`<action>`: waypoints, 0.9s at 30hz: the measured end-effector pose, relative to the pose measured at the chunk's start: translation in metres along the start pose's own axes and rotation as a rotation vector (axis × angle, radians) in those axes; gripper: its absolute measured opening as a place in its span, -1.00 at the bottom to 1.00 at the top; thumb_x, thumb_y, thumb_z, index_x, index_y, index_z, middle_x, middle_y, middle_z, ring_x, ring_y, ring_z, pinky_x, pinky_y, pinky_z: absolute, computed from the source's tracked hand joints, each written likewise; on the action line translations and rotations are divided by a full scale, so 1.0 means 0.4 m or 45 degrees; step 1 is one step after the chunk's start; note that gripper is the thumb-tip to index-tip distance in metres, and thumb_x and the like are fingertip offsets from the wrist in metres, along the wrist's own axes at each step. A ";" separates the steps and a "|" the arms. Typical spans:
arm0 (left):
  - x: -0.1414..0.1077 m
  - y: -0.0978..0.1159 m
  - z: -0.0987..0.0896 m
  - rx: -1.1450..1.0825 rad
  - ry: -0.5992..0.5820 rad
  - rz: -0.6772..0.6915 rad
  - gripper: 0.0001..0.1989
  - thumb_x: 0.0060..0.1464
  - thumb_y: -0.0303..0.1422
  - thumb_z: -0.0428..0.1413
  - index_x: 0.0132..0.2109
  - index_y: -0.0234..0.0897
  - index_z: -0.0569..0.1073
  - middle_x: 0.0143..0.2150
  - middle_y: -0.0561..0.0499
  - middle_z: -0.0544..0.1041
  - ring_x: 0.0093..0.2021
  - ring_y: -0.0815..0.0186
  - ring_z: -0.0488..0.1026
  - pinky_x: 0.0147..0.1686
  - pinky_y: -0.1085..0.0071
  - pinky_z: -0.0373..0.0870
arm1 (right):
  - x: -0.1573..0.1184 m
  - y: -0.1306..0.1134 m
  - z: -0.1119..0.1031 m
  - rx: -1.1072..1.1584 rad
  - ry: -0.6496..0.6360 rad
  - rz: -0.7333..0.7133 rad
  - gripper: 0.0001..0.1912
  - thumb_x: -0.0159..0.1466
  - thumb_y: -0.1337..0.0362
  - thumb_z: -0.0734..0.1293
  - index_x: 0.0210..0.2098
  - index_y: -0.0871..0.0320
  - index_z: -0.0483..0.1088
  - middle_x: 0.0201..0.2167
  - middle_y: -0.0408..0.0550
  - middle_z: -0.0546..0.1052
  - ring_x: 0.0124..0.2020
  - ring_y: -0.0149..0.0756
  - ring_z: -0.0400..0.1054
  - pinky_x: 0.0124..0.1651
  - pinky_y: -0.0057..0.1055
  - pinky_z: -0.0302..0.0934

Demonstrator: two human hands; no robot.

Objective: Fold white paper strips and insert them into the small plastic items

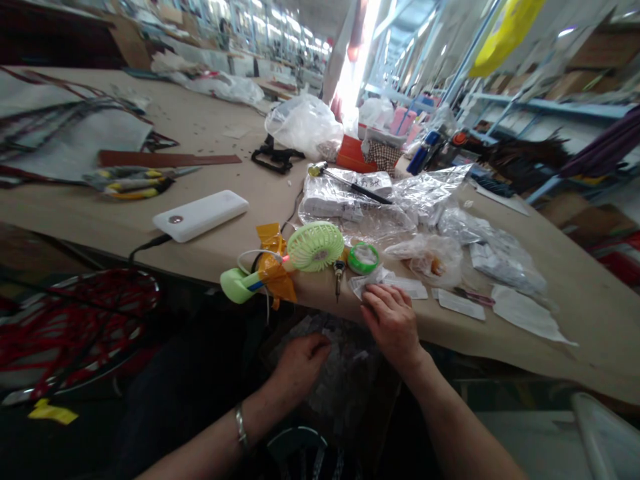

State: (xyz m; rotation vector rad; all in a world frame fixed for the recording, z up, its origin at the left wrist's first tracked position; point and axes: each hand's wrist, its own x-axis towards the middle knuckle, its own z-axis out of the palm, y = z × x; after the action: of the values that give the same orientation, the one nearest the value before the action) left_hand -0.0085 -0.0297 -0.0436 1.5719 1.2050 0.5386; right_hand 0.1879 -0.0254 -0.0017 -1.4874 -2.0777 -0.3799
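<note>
1 silver-toned bangle [241, 425] is shining below 2 bare hands.
The bangle is circling the left wrist as a narrow, smooth, rounded band, its metal catching a pale highlight along the outer face and sitting just behind the left hand [300, 363]. The left forearm [200, 443] is showing bare down to the lower edge of the view. The right hand [391, 323] is showing 4 slender fingers with short nails, and the right forearm [457, 410] is running bare from the wrist to the lower edge, broadening evenly as it nears the camera.
</note>
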 end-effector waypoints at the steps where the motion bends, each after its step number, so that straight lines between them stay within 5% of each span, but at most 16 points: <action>1: 0.000 0.000 0.002 -0.018 0.003 0.003 -0.76 0.01 -0.38 -0.03 -0.31 -0.32 0.52 -0.31 -0.06 0.57 -0.25 0.22 0.46 -0.21 0.40 0.28 | 0.002 0.003 0.002 0.017 0.019 0.004 -0.87 0.25 0.33 0.27 -0.21 0.13 0.40 -0.13 -0.05 0.51 -0.06 -0.20 0.33 0.10 -0.17 0.08; 10: 0.000 0.064 0.027 -0.374 -0.039 -0.015 -0.83 -0.03 -0.36 0.04 -0.43 -0.33 0.50 -0.48 0.01 0.48 -0.40 0.31 0.37 -0.37 0.45 0.25 | -0.010 0.013 -0.003 0.333 0.224 0.013 -0.88 0.22 0.43 0.26 -0.31 0.12 0.40 -0.25 -0.06 0.53 -0.11 -0.26 0.37 0.04 -0.19 0.18; 18: 0.020 0.171 0.050 -1.493 -0.355 -0.292 -0.72 0.00 -0.21 0.13 -0.29 -0.38 0.46 -0.40 -0.05 0.49 -0.46 0.40 0.41 -0.39 0.45 0.35 | -0.076 -0.029 -0.040 0.446 0.179 -0.114 -0.85 0.16 0.46 0.31 -0.30 0.11 0.39 -0.26 -0.08 0.53 -0.08 -0.25 0.38 0.04 -0.15 0.18; 23: 0.051 0.179 0.078 -1.513 -0.199 -0.329 -0.91 -0.06 -0.46 0.17 -0.42 -0.42 0.42 -0.54 0.04 0.42 -0.59 0.51 0.32 -0.59 0.60 0.20 | -0.114 -0.049 -0.063 0.442 0.082 -0.201 -0.84 0.18 0.44 0.28 -0.27 0.10 0.39 -0.22 -0.10 0.53 -0.04 -0.24 0.35 0.08 -0.13 0.15; 27: 0.049 0.173 0.091 -1.371 -0.191 -0.395 -0.94 0.02 -0.47 0.09 -0.34 -0.42 0.42 -0.50 -0.03 0.47 -0.58 0.44 0.39 -0.56 0.54 0.30 | -0.106 0.001 -0.079 0.302 0.061 -0.084 -0.71 0.22 0.36 0.24 -0.04 0.13 0.34 -0.14 0.01 0.49 0.01 -0.18 0.30 0.05 -0.14 0.21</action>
State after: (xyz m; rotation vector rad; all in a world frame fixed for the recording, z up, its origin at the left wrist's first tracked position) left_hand 0.0585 -0.0260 0.0013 0.4884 0.7804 0.6826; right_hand 0.2069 -0.0746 -0.0010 -1.2621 -2.0581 -0.1839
